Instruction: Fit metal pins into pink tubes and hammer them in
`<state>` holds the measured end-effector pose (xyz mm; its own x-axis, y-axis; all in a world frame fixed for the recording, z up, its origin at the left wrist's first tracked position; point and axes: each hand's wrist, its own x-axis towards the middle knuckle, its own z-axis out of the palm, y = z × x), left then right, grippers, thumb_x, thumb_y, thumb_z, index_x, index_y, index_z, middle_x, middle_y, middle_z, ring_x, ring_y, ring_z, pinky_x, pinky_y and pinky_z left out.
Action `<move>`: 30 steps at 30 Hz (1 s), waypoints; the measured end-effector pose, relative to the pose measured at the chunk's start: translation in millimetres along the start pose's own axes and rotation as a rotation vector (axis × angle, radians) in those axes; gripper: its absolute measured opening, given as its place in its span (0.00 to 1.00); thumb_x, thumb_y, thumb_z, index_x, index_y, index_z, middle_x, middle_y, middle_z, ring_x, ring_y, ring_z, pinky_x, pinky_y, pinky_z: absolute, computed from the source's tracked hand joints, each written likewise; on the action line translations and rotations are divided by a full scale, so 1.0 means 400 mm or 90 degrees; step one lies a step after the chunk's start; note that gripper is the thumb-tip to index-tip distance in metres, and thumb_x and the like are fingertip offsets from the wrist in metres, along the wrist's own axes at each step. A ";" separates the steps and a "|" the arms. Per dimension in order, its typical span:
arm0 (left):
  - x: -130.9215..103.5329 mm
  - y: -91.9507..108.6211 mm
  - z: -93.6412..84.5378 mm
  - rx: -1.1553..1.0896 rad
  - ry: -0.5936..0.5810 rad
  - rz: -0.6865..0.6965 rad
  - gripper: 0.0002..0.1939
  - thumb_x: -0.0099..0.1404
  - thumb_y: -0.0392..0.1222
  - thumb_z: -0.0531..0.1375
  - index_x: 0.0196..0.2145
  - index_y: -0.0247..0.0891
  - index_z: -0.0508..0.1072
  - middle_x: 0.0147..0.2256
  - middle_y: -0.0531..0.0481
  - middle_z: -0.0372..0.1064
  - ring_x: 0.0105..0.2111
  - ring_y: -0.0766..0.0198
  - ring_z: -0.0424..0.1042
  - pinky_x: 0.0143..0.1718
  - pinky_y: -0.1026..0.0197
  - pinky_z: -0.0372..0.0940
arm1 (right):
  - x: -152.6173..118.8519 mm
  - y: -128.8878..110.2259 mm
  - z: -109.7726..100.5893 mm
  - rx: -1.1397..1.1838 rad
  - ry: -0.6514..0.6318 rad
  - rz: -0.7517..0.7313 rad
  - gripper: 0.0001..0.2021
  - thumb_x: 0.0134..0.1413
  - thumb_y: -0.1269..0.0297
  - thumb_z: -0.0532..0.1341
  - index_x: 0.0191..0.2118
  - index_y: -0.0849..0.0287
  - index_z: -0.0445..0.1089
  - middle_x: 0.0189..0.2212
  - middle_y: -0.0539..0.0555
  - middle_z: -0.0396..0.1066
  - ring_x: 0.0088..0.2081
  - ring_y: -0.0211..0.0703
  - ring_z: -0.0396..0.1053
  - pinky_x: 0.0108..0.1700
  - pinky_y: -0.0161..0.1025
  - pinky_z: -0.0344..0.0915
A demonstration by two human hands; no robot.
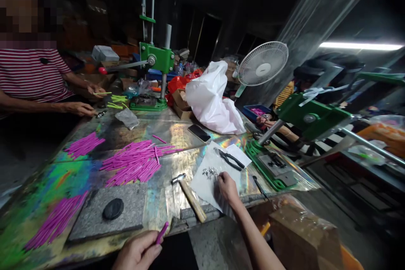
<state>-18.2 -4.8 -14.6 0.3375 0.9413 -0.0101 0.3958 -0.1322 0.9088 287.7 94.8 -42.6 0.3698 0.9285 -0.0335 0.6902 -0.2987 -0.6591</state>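
Here my left hand (139, 251) pinches one pink stick (162, 233) at the near table edge, its tip raised clear of the stone slab (95, 219), so the end stays free. My right hand (227, 187) reaches onto the white paper (205, 185), fingertips closing on the small metal pins (209, 172) heaped there; the paper keeps them gathered. The hammer (190, 196) lies between, within reach of either hand.

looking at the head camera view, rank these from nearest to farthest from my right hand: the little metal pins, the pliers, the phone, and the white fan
From the right hand:
1. Metal pins, on the paper at its fingertips.
2. Pliers, just beyond.
3. Phone, farther back, mid-table.
4. White fan, far back right.
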 end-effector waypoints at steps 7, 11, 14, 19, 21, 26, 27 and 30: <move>0.004 0.024 -0.004 -0.017 0.034 -0.002 0.10 0.54 0.42 0.56 0.20 0.37 0.71 0.20 0.54 0.65 0.23 0.66 0.64 0.25 0.70 0.61 | -0.064 -0.035 -0.017 0.363 -0.053 -0.002 0.11 0.41 0.56 0.57 0.22 0.58 0.59 0.15 0.43 0.55 0.19 0.35 0.57 0.23 0.35 0.54; 0.011 0.030 -0.001 -0.054 0.058 -0.028 0.09 0.53 0.40 0.56 0.19 0.34 0.70 0.17 0.55 0.60 0.21 0.68 0.60 0.22 0.70 0.57 | -0.127 -0.102 -0.023 0.529 -0.134 0.035 0.14 0.36 0.55 0.61 0.22 0.57 0.58 0.16 0.45 0.60 0.18 0.35 0.58 0.22 0.34 0.53; 0.019 0.039 0.003 -0.128 0.054 -0.055 0.09 0.54 0.40 0.56 0.21 0.34 0.70 0.17 0.56 0.58 0.20 0.70 0.57 0.19 0.71 0.55 | -0.185 -0.161 -0.014 0.608 -0.207 0.054 0.15 0.36 0.54 0.62 0.21 0.58 0.58 0.16 0.47 0.62 0.17 0.34 0.57 0.22 0.33 0.52; 0.029 0.067 0.010 -0.269 0.031 -0.098 0.09 0.54 0.42 0.56 0.25 0.33 0.70 0.18 0.56 0.58 0.19 0.71 0.57 0.18 0.71 0.55 | -0.285 -0.243 0.030 0.689 -0.302 0.066 0.14 0.39 0.55 0.62 0.21 0.59 0.59 0.16 0.46 0.61 0.17 0.31 0.54 0.21 0.31 0.49; 0.030 0.079 0.010 -0.298 0.034 -0.094 0.10 0.54 0.43 0.56 0.25 0.32 0.70 0.18 0.56 0.58 0.19 0.71 0.57 0.18 0.71 0.55 | -0.318 -0.265 0.051 0.717 -0.331 0.061 0.13 0.40 0.56 0.62 0.22 0.60 0.61 0.15 0.45 0.60 0.18 0.31 0.54 0.23 0.31 0.50; 0.024 0.093 0.006 -0.358 0.057 -0.086 0.13 0.53 0.46 0.57 0.22 0.32 0.70 0.17 0.55 0.60 0.16 0.72 0.56 0.16 0.71 0.54 | -0.368 -0.293 0.094 0.697 -0.347 0.021 0.13 0.41 0.56 0.62 0.21 0.59 0.62 0.15 0.45 0.57 0.19 0.33 0.53 0.24 0.33 0.52; 0.022 0.092 0.005 -0.366 0.061 -0.088 0.13 0.53 0.47 0.57 0.22 0.32 0.69 0.17 0.55 0.60 0.16 0.73 0.56 0.16 0.71 0.53 | -0.373 -0.295 0.099 0.680 -0.348 0.013 0.13 0.40 0.55 0.62 0.21 0.59 0.62 0.16 0.45 0.56 0.20 0.34 0.54 0.24 0.33 0.53; 0.014 0.084 0.002 -0.389 0.064 -0.090 0.14 0.54 0.47 0.58 0.21 0.32 0.68 0.16 0.56 0.60 0.14 0.74 0.56 0.15 0.71 0.53 | -0.384 -0.298 0.105 0.610 -0.346 -0.028 0.14 0.42 0.54 0.60 0.21 0.59 0.61 0.16 0.46 0.58 0.21 0.36 0.55 0.26 0.35 0.54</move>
<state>-2.3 -4.5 15.5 0.2237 0.9653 -0.1346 -0.1385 0.1682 0.9760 122.5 -2.9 9.7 -0.1284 0.9777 -0.1663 -0.1596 -0.1859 -0.9695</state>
